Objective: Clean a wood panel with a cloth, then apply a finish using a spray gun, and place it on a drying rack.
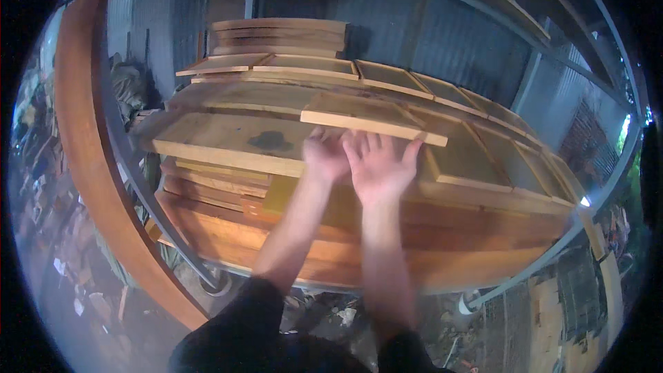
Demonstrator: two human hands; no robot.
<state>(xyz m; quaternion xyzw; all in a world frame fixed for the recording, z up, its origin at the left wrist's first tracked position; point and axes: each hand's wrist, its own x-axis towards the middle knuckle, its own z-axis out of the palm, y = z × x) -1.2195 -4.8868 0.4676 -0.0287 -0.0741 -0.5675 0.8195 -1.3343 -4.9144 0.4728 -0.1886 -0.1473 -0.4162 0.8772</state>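
Observation:
A wood-framed panel (pixel 369 109) lies tilted over the stacked boards, its pale front edge facing me. Just below that edge is my right hand (pixel 381 169), palm turned up, fingers and thumb spread. Its fingertips meet the panel's lower edge; whether they bear its weight I cannot tell. Beside it, my left hand (pixel 327 155) is smeared by motion, close under the panel's left part and in front of a thick plank (pixel 214 135) with a dark stain. The left fingers are mostly hidden. More framed panels (pixel 469 155) lie in a row to the right.
A metal rack (pixel 494 293) bears the stacked timber (pixel 442 255). An upright reddish board (pixel 83 97) leans along the left side. More framed panels (pixel 304 63) and stacked boards (pixel 276 31) sit farther back, before corrugated metal sheeting (pixel 387 27). Scraps litter the ground (pixel 76 255).

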